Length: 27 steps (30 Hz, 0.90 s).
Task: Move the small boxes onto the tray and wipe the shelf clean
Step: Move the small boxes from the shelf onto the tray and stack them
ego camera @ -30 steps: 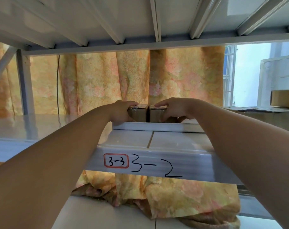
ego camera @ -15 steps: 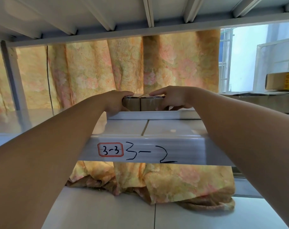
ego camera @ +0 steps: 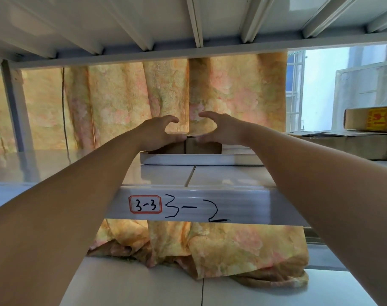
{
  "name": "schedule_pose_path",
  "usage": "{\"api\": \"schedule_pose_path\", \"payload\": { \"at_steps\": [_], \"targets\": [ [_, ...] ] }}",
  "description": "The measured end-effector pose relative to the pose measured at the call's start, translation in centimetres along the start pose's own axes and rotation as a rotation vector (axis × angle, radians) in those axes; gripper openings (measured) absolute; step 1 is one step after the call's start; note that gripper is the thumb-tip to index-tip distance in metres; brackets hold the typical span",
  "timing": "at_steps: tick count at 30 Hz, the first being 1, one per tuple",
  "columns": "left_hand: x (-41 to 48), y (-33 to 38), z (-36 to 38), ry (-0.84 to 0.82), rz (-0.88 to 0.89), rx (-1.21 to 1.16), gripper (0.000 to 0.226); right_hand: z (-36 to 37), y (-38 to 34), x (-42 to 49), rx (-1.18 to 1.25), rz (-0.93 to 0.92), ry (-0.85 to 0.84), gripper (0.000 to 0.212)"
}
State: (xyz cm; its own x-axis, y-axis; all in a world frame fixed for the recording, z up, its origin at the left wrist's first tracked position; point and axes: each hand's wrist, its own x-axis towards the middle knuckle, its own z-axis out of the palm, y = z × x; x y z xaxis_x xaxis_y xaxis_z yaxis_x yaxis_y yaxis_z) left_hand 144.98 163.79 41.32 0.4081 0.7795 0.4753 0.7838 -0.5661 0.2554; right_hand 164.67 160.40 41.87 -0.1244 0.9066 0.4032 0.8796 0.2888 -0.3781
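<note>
**A:** Where are the small brown cardboard boxes (ego camera: 203, 148)?

**B:** Side by side and touching, on the shallow white tray (ego camera: 199, 160). The tray lies toward the far side of the glossy white shelf (ego camera: 221, 177). The left box is half hidden under the left hand (ego camera: 158, 134).

**A:** Are they held?

**B:** I judge not. Each grip is slack. The left hand and the right hand (ego camera: 222, 129) arch over the box tops, thumbs lifted, fingers wrapped round nothing. The fingertips are blurred, so I cannot tell whether they brush the cardboard.

**A:** Why set them there?

**B:** Pushed together toward the tray's left end, they likely leave room on the right for more. The tray would also let everything come off at once, so the shelf can be wiped.

**A:** What lies around?

**B:** On the near front edge there is a red-bordered sticker (ego camera: 145, 204) reading 3-3, beside a handwritten 3-2. Behind hangs a yellow-orange floral curtain (ego camera: 121, 102). Overhead is the ribbed grey underside of the upper shelf (ego camera: 143, 23). At the far right, cardboard cartons (ego camera: 369, 120) are stacked near a bright window (ego camera: 296, 91).

**A:** Anything in the way?

**B:** The upper shelf sits low, so lifting room looks tight. Both forearms also cross the near part of the shelf that needs wiping.
</note>
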Motion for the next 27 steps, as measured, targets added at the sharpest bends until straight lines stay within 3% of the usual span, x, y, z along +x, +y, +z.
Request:
{"api": "schedule_pose_path", "payload": {
  "at_steps": [3,11,16,20,27],
  "targets": [
    [0.1,2.3,-0.4,0.128,0.084,-0.033,0.054,-1.3,-0.3,-0.3,0.009,-0.062,0.234,0.054],
    [2.2,10.8,0.7,0.165,0.238,-0.077,0.030,-6.5,2.6,-2.5,-0.389,0.085,0.566,0.057],
    [3.7,16.7,2.3,0.168,0.277,-0.111,0.025,-9.6,6.7,-4.7,-0.584,0.263,0.598,0.050],
    [4.2,21.4,4.1,0.084,0.332,-0.139,0.025,-10.8,10.3,-7.9,-0.625,0.367,0.655,0.031],
    [4.8,27.9,7.2,-0.097,0.416,-0.015,0.036,-13.4,14.5,-11.9,-0.739,0.645,0.662,0.045]
  ]
}}
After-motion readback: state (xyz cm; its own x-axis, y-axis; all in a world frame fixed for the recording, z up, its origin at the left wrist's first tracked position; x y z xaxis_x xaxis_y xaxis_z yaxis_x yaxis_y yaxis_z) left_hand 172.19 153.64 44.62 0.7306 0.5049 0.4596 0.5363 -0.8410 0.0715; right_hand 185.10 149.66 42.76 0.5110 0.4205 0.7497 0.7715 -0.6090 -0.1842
